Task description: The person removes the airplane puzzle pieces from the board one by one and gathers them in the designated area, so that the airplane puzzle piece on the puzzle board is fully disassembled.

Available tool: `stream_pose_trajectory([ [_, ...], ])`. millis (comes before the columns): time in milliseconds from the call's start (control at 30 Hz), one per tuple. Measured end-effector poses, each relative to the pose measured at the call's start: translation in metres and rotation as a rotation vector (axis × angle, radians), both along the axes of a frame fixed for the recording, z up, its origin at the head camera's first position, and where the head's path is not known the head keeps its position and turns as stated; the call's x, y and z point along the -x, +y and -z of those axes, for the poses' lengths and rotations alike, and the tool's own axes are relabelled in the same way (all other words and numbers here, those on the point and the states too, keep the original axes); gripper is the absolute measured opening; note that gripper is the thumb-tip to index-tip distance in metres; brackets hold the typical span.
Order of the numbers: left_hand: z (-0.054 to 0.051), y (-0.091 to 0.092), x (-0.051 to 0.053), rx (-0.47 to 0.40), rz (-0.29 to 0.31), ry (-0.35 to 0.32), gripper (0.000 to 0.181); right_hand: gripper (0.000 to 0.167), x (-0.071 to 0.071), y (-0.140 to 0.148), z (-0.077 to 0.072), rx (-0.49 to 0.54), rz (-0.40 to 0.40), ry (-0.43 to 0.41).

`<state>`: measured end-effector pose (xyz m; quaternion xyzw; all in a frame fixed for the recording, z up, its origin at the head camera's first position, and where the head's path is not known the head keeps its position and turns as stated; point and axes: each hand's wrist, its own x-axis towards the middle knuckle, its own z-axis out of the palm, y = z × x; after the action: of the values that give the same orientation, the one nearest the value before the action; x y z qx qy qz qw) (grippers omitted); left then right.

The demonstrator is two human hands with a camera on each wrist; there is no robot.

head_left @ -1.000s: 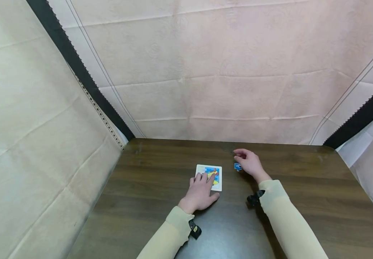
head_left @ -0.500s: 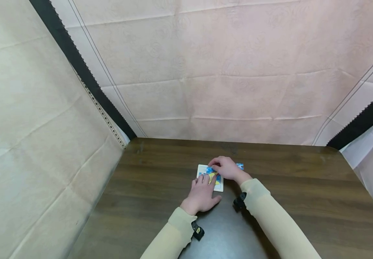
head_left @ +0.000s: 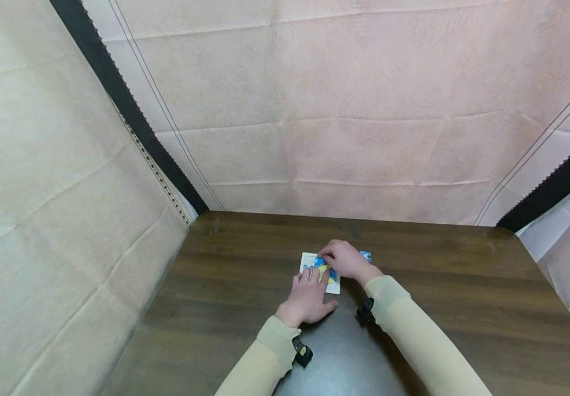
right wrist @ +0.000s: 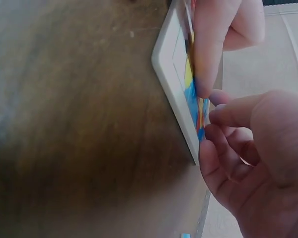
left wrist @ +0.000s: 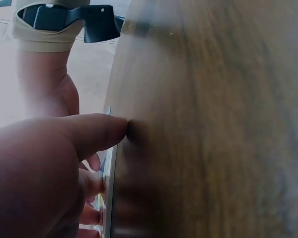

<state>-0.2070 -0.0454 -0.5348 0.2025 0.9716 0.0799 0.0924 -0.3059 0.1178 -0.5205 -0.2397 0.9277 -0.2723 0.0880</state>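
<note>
A small picture puzzle [head_left: 333, 289] in a white frame lies on the brown table. My left hand [head_left: 306, 301] rests on its lower left part with fingers stretched out; in the left wrist view the thumb [left wrist: 102, 131] reaches past the frame's edge to the tabletop. Over the puzzle's upper part, my right hand [head_left: 346, 260] has thumb and fingertips drawn together, pinching what looks like a blue puzzle piece, mostly hidden by the fingers. The right wrist view shows these fingertips [right wrist: 223, 116] at the blue, yellow and red picture, close to a left finger [right wrist: 208, 54].
A loose blue puzzle piece [head_left: 366, 256] lies just right of the puzzle, partly behind the right hand. The wooden table [head_left: 215, 286] ends at a back edge before a pale cloth wall [head_left: 364, 137]. Another cloth wall [head_left: 67, 220] stands at the left.
My right hand has moved left from beside the loose blue piece onto the puzzle's upper part and stayed there over the last half second. The left hand has kept its place.
</note>
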Motion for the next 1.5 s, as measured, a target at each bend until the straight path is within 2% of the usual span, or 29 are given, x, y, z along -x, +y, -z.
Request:
stream_pose_trajectory([
  [300,-0.002,-0.001,0.0,-0.009,-0.005,-0.013,0.086,0.02,0.004,-0.002,-0.007,-0.038,-0.071,0.013],
  [567,-0.002,-0.002,0.002,-0.011,-0.003,-0.014,0.086,0.019,0.009,-0.004,-0.006,-0.022,-0.016,-0.058],
  [733,-0.002,-0.001,0.005,-0.007,-0.003,-0.01,0.086,0.017,0.008,-0.006,-0.006,0.003,0.019,-0.073],
  [1067,-0.002,-0.002,0.005,-0.022,-0.004,-0.019,0.085,0.015,0.007,-0.007,-0.007,0.038,0.016,-0.094],
  [1500,-0.002,-0.001,0.002,-0.016,0.004,-0.014,0.084,0.018,0.007,-0.002,0.004,0.077,0.037,-0.171],
])
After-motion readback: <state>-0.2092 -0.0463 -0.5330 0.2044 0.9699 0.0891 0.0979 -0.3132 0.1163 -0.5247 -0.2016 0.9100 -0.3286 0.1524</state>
